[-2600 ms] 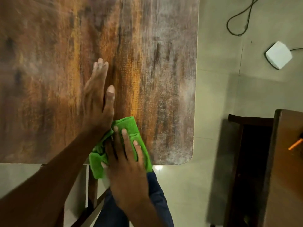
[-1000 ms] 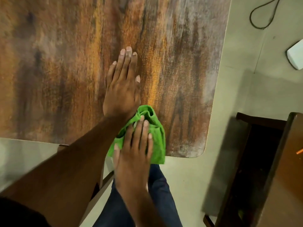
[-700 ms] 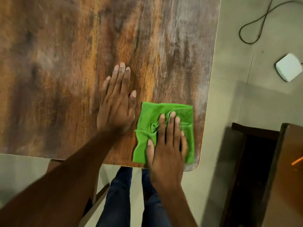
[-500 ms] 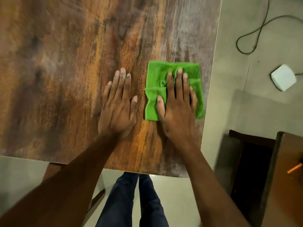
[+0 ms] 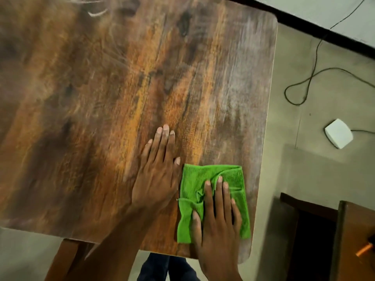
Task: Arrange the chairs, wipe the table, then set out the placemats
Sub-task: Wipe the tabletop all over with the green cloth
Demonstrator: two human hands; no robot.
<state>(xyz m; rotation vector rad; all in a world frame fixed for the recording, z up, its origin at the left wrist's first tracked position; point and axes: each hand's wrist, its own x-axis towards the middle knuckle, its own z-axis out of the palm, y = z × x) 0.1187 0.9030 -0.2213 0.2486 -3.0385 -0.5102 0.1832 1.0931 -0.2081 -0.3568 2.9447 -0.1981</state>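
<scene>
Green cloth (image 5: 213, 191) under flat right hand (image 5: 218, 216), left hand (image 5: 158, 175) flat on wooden table (image 5: 101, 98).

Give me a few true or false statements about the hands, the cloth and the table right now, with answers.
1. The right hand presses flat on the green cloth. True.
2. The left hand holds the cloth. False: it rests flat on the bare table.
3. The cloth lies near the table's right edge. True.
4. Placemats are set out on the table. False: none in view.
5. A white box sits on the table. False: it lies on the floor.
</scene>
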